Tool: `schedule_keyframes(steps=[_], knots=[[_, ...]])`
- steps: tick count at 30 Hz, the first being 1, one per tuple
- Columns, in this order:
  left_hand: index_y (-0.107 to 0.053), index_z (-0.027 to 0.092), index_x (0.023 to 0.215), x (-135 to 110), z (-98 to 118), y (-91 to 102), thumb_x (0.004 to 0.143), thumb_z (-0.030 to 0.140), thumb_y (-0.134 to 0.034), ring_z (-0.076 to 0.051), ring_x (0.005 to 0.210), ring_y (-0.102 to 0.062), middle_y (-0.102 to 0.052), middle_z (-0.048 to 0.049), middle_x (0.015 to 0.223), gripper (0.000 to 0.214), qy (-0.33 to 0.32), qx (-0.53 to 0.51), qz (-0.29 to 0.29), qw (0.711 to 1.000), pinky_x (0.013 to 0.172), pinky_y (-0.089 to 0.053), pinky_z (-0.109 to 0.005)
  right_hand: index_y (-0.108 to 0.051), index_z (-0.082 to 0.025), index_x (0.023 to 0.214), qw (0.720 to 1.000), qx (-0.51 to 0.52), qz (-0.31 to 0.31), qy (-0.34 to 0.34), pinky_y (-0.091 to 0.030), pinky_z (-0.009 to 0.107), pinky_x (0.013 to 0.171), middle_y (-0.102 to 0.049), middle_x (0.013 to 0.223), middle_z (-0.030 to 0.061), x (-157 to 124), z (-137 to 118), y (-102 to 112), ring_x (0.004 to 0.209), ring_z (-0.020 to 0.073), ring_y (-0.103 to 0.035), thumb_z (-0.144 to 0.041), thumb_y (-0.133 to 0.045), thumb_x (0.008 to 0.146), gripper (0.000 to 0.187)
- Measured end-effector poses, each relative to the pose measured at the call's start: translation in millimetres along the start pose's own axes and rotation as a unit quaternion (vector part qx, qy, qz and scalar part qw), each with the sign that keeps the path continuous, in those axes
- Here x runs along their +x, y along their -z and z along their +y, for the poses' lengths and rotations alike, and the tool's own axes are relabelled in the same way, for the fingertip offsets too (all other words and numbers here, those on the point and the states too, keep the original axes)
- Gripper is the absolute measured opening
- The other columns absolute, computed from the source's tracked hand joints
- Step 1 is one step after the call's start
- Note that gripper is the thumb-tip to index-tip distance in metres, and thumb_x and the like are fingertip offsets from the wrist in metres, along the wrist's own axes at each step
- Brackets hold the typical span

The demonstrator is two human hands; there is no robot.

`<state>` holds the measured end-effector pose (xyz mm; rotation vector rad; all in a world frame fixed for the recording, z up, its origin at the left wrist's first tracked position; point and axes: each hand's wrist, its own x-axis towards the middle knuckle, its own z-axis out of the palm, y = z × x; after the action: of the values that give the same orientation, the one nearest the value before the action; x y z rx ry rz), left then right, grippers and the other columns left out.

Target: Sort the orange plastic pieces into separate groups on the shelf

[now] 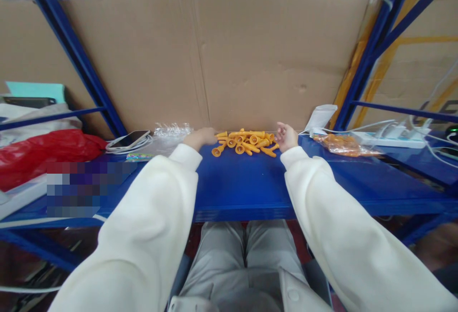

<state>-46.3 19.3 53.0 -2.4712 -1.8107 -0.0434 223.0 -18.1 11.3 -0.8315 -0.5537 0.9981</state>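
A loose pile of small orange-yellow horn-shaped pieces (pixel 246 141), flared at one end, lies on the blue shelf (pixel 243 183) in front of me. At the pile's left edge is my left hand (pixel 203 137), back toward me; its fingers are mostly hidden, so I cannot make out whether it grips a piece. On the other side, my right hand (pixel 286 137) is raised beside the pile, its fingers loosely curled and apart with nothing visible in them. Both wrists come out of white sleeves.
Left of the pile lie clear plastic wrap (pixel 171 130), a phone (pixel 129 140) with a white cable and a red bag (pixel 53 152). To the right are a plastic bag of orange pieces (pixel 343 145) and a white power strip (pixel 393 139). A cardboard sheet (pixel 250 59) stands behind.
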Motion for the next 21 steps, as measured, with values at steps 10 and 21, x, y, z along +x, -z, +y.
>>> schedule_keyframes(steps=[10, 21], knots=[[-0.077, 0.022, 0.115, -13, 39, -47.8, 0.096, 0.027, -0.045, -0.025, 0.120, -0.068, -0.075, -0.0097, 0.123, 0.037, 0.018, -0.071, 0.121, 0.990, 0.102, -0.052, -0.033, -0.054, -0.019, 0.049, 0.887, -0.455, -0.075, 0.023, -0.027, 0.022, 0.039, -0.036, 0.033, -0.0067, 20, 15, 16, 0.037, 0.0097, -0.040, 0.001, -0.067, 0.063, 0.028], [-0.079, 0.018, 0.111, -1, 28, -66.8, 0.092, 0.017, -0.050, -0.022, 0.115, -0.070, -0.077, -0.0083, 0.120, 0.035, -0.001, -0.168, 0.126, 0.978, 0.104, -0.052, -0.031, -0.053, -0.021, 0.042, 0.760, -0.631, -0.129, 0.088, -0.040, 0.023, 0.056, -0.050, 0.041, -0.0009, 22, 19, 19, 0.056, 0.0154, -0.058, -0.007, -0.068, 0.070, 0.034]])
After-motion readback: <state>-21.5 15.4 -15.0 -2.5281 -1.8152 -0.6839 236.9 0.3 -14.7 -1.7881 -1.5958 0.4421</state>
